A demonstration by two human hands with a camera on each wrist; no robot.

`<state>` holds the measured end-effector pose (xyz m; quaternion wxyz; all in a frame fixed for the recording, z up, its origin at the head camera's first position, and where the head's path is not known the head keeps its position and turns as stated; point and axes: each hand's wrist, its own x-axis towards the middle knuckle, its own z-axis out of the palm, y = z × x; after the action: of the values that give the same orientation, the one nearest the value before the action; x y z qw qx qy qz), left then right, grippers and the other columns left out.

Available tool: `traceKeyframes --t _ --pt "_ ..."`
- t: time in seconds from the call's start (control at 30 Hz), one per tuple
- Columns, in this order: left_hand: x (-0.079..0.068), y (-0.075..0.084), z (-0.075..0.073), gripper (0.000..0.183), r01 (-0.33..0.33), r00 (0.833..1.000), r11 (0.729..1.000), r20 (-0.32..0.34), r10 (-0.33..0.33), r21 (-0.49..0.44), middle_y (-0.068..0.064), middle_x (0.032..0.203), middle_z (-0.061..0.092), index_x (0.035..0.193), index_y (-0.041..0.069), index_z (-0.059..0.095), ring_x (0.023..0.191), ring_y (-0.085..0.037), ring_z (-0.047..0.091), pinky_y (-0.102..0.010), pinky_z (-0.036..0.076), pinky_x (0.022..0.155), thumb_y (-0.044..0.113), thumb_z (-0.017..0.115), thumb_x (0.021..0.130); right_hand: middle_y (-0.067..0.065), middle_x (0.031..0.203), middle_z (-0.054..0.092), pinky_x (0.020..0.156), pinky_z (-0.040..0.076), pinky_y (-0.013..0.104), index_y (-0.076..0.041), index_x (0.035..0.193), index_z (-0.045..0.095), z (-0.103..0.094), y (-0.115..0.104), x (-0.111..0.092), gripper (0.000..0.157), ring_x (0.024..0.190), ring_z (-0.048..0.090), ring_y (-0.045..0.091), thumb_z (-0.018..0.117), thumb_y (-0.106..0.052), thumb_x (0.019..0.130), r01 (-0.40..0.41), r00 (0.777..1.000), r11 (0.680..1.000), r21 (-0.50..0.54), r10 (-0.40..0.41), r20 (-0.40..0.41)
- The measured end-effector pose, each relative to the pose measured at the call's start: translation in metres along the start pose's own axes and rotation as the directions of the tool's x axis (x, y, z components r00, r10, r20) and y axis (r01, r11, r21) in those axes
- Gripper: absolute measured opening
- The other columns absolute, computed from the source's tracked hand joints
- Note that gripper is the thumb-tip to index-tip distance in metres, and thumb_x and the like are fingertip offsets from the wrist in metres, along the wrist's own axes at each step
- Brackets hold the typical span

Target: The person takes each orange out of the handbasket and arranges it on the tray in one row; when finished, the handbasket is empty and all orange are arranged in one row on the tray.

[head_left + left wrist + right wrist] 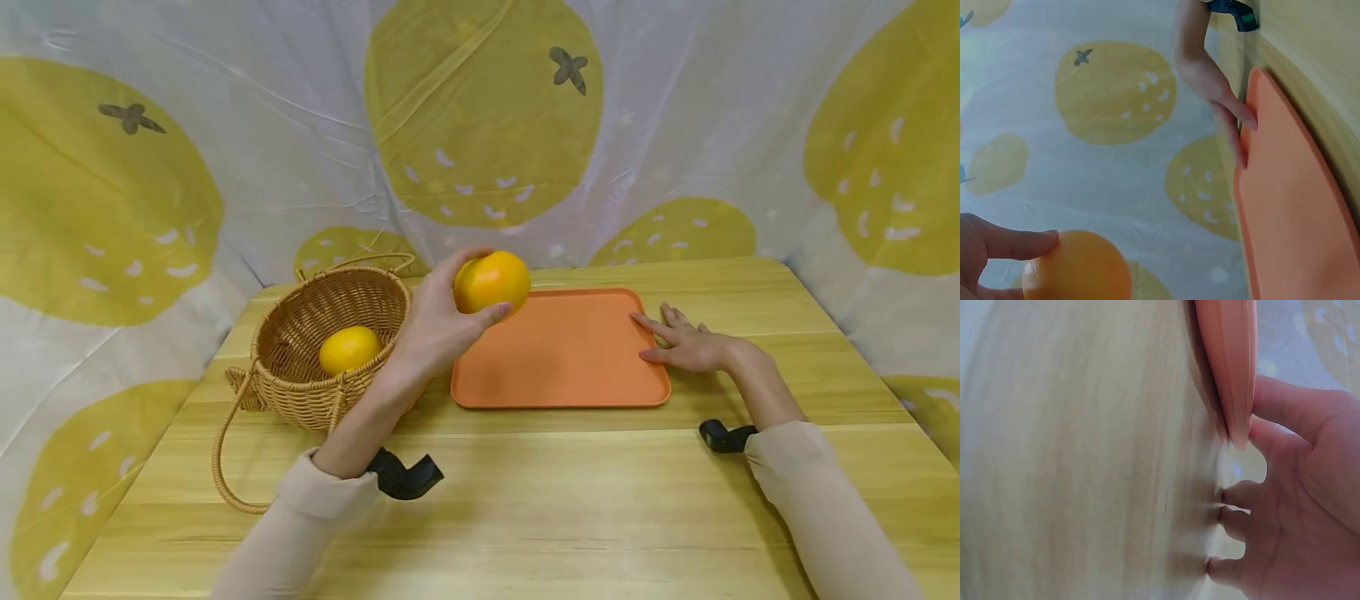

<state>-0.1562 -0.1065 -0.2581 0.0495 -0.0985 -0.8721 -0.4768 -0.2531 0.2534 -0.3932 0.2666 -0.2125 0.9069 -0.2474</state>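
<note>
My left hand [441, 323] grips a glossy yellow-orange orange [495, 283] between thumb and fingers, raised over the left back corner of an orange tray [570, 358]. From the left wrist, the thumb shows along the side of the held orange [1082, 269]. A wicker basket [300, 396] stands left of the tray, with another orange [350, 350] inside it. My right hand [693, 346] is spread at the tray's right end. Its thumb and index finger touch the rim of the tray [1235, 369], while the other fingertips rest on the tabletop.
The basket's looped handle [219, 458] sticks out to the left and front on the wooden table [562, 508]. Another handle [375, 260] rises behind it. A fruit-print cloth [675, 108] hangs close behind the table and along its sides. Black wrist mounts [405, 475] jut from both sleeves.
</note>
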Motion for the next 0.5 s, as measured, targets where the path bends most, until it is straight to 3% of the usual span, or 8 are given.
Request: traceKeyframes --t 0.27,0.5 --pt "0.019 -0.008 0.052 0.065 0.130 0.990 0.986 -0.042 -0.136 -0.106 -0.013 0.144 0.049 0.151 0.024 0.051 0.127 -0.033 0.055 -0.053 0.052 0.104 0.015 0.077 0.092 0.037 0.164 -0.021 0.113 -0.016 0.078 -0.008 0.167 0.008 0.000 0.000 -0.002 0.080 0.152 -0.021 0.056 0.051 -0.042 0.108 -0.007 1.000 1.000 -0.001 0.007 -0.002" --pt "0.041 -0.032 0.077 0.065 0.168 0.973 0.963 -0.121 -0.196 -0.210 -0.015 0.149 0.049 0.150 0.018 0.052 0.131 -0.036 0.055 -0.054 0.051 0.106 0.009 0.078 0.091 0.037 0.164 -0.021 0.113 -0.016 0.078 -0.008 0.167 0.008 -0.001 -0.002 -0.003 0.080 0.152 -0.021 0.055 0.051 -0.042 0.108 -0.004 1.000 1.000 0.008 0.004 0.002"
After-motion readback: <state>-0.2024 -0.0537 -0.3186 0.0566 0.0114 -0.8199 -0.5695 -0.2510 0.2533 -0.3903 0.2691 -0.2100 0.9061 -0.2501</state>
